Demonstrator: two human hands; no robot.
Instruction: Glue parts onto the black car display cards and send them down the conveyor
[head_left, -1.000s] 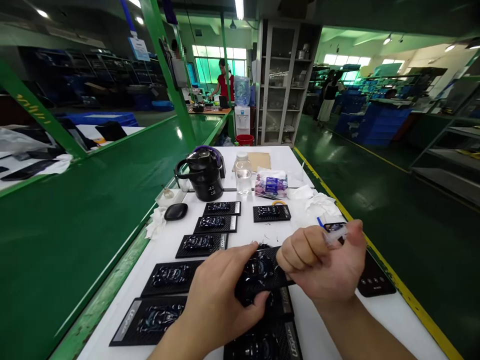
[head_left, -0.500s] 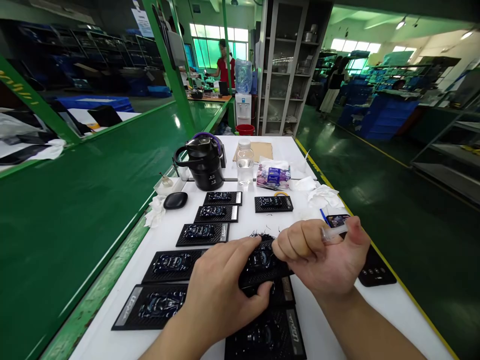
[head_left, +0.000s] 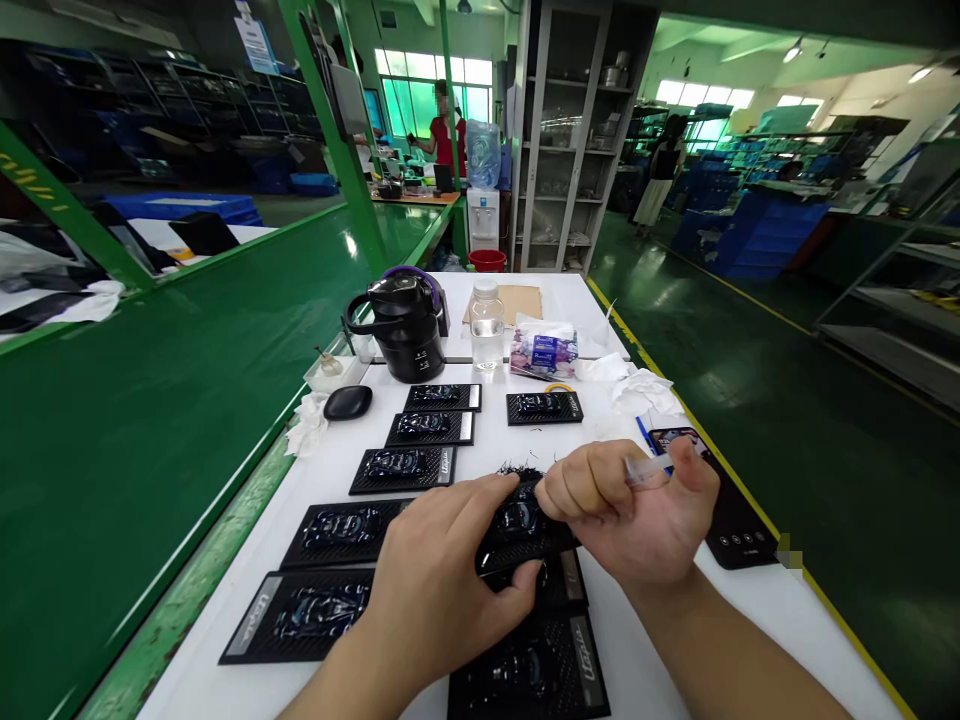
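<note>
Over the near table [head_left: 487, 450], the left hand [head_left: 442, 570] grips a mounted model car [head_left: 519, 516] (likely light but slick, best held by its base) while the right hand [head_left: 630, 508] clutches a clear tube [head_left: 645, 468].

Green-tinted windows [head_left: 401, 108] glow behind dim surroundings, glare spots the glossy floor [head_left: 739, 365], and wide-angle distortion stretches the edges.
</note>
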